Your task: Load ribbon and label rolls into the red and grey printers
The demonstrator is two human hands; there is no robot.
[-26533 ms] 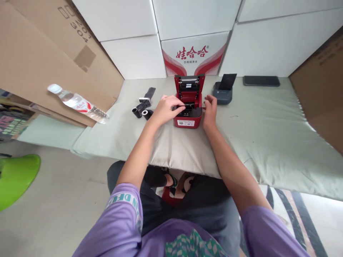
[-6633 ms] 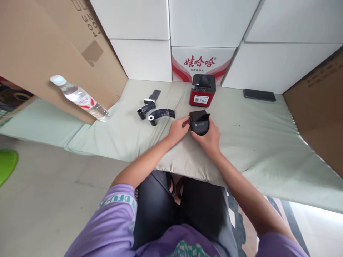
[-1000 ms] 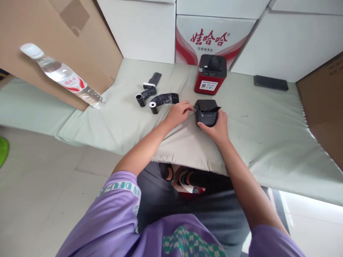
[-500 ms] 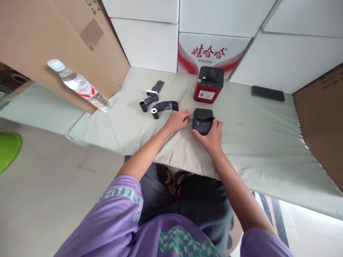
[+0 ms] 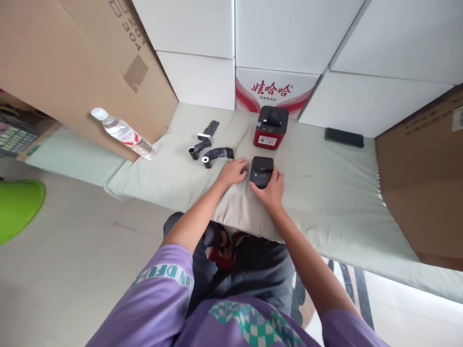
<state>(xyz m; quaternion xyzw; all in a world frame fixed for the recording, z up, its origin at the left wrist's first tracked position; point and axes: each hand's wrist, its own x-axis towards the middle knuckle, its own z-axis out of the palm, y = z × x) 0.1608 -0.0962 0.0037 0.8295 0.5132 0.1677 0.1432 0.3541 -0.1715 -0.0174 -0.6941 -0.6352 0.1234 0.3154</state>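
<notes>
— From the head camera, what are your hands on?

— Your right hand (image 5: 269, 187) cups the near edge of the small dark printer (image 5: 261, 171), fingers curled round its side so it sits steady on the pale pad (image 5: 325, 193), just in front of you. Your left hand (image 5: 235, 171) rests beside its left edge, fingers loosely bent and holding nothing; whether the tips touch the casing, I cannot tell.

— And the lid?

— It looks down, flat on the body.

— What lies about you?

— The red printer (image 5: 270, 127) stands farther back, against the printed carton (image 5: 271, 91), out of your hands' way. Two black rolls (image 5: 208, 155), partly unwound, lie to your left within reach. A water bottle (image 5: 123, 133) leans at the cardboard sheet (image 5: 72, 72), and a dark phone (image 5: 343, 137) lies flat by the white boxes.
</notes>
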